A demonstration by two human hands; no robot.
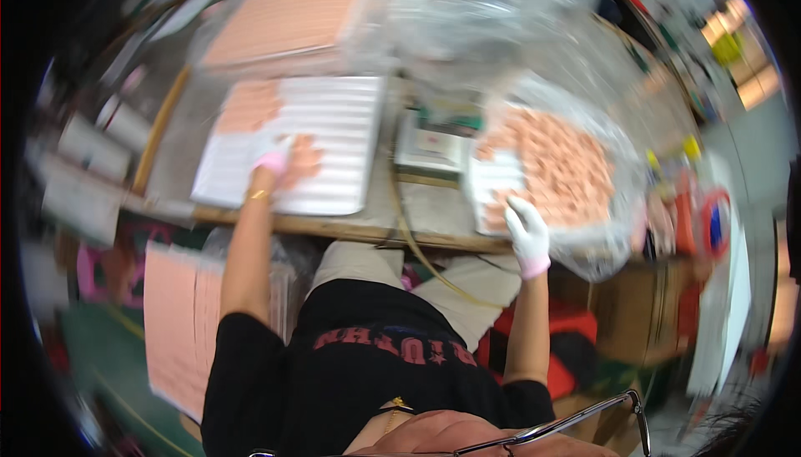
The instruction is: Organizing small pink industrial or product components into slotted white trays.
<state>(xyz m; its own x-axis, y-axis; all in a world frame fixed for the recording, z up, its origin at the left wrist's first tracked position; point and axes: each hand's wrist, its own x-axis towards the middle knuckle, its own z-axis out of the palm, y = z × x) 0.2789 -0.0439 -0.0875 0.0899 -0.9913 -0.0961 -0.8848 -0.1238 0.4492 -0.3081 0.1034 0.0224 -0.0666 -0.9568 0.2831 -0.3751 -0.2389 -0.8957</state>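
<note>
My left hand point(274, 158), in a white glove with a pink cuff, is over a white ridged tray point(338, 152). Its blurred fingers lie against a loose cluster of small peach-coloured pieces point(304, 163); whether they grip one is unclear. Neat rows of such pieces point(250, 106) cover the tray's far left corner. My right hand point(529, 238), gloved alike, is at the near edge of a heap of the same pieces point(563, 169). Its fingers are stretched out and slightly apart, with nothing visible held. The heap lies on a white tray point(503, 173) in clear plastic.
A small device with a pale top point(432, 150) stands between the trays, and a yellowish hose point(405, 227) hangs over the table edge. Beyond lie a filled, plastic-wrapped peach tray point(288, 23) and crumpled clear plastic point(492, 15). Peach sheets point(179, 315) stand beside me at lower left.
</note>
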